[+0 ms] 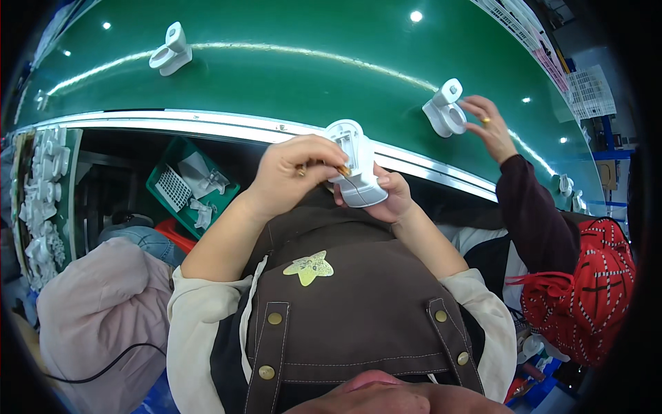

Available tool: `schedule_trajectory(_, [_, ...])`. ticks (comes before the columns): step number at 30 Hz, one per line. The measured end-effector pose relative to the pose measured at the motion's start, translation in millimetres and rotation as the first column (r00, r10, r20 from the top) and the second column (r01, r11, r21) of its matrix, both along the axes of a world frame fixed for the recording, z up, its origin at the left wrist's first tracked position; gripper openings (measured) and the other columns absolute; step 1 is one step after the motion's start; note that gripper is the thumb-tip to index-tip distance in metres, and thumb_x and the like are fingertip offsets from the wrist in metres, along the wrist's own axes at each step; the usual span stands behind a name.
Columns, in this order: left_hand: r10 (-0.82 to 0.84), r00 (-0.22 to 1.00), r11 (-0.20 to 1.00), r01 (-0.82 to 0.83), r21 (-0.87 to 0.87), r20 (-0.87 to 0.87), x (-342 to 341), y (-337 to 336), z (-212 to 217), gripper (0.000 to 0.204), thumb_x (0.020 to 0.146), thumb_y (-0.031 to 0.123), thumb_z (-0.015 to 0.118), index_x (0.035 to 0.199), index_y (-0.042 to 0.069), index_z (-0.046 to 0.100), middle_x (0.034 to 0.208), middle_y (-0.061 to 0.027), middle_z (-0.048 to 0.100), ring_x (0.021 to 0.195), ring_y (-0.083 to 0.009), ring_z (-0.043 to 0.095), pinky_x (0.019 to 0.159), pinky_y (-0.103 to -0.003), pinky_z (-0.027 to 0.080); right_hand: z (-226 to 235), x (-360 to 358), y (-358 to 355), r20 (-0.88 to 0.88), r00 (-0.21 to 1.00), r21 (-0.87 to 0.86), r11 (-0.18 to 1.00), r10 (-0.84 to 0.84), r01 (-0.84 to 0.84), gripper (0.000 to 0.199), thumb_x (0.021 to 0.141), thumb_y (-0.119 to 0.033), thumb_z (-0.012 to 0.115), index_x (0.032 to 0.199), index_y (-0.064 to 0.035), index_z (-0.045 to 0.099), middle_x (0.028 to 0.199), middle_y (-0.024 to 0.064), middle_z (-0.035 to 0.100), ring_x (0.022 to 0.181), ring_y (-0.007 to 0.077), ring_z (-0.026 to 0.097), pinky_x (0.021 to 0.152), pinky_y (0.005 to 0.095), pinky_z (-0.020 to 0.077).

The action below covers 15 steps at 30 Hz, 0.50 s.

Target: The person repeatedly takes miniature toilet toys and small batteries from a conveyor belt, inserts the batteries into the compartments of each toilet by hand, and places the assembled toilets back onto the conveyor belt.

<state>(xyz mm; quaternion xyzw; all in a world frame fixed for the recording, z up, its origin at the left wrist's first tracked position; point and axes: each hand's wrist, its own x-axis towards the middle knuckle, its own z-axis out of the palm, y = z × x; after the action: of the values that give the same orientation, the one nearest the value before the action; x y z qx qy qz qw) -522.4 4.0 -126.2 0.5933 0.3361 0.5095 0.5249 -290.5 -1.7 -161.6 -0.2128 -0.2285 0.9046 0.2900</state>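
My right hand (387, 196) grips a white plastic housing (356, 165) from below, held close to my chest above a brown apron. My left hand (293, 172) pinches a small brass-coloured part (343, 170) and presses it against the housing's open side. Both hands are in front of the metal edge of a green conveyor belt (289, 76).
Two more white housings ride the belt, one far left (171, 50) and one to the right (445, 109), where a co-worker's hand (488, 124) touches it. A green bin (189, 185) with white parts sits under the belt at left. A rack of white parts (43, 200) lines the left edge.
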Motion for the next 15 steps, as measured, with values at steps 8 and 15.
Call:
schedule_trajectory(8, [-0.065,0.984,0.972,0.099,0.212,-0.164,11,-14,14,0.021,0.074,-0.002,0.077,0.094,0.006,0.074,0.089,-0.005,0.064,0.077,-0.0153,0.064,0.064,-0.028,0.05,-6,7,-16,-0.172,0.984,-0.047,0.998,0.041,-0.05,0.084,0.067,-0.038,0.068,0.138,-0.0021,0.041,0.116,0.0162,0.058,0.096,0.0286,0.062,0.079,0.0399,0.0526])
schedule_trajectory(15, [0.083,0.92,0.885,0.108,0.452,-0.382,12,-33,24,0.02,0.073,0.0,0.077,0.093,0.007,0.074,0.079,-0.0063,0.058,0.068,-0.0191,0.062,0.058,-0.029,0.049,-3,21,-32,-0.123,0.989,0.035,0.996,0.084,-0.08,0.093,0.067,-0.04,0.07,0.144,-0.0026,0.035,0.125,0.0165,0.056,0.107,0.0267,0.061,0.082,0.0385,0.0549])
